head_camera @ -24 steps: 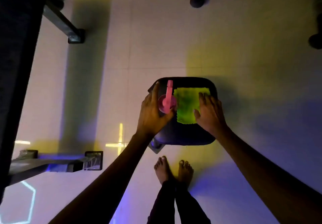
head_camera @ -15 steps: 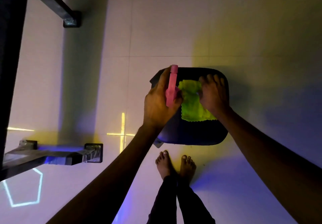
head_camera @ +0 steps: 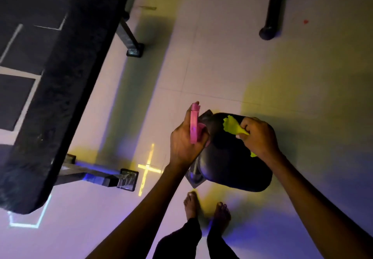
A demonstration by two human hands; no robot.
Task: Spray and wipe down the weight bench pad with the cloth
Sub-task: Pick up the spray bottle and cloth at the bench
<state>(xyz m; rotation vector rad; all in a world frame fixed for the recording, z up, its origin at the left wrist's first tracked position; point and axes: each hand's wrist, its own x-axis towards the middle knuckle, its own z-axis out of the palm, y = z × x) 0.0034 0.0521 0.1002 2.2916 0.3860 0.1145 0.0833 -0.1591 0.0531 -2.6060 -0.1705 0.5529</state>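
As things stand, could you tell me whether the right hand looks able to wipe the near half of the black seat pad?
Probably yes: the right hand already grips the green cloth over the black seat pad, and nothing lies on its near half.

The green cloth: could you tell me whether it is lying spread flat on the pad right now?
No: the right hand grips the green cloth bunched up, so it is gathered above the pad rather than spread flat.
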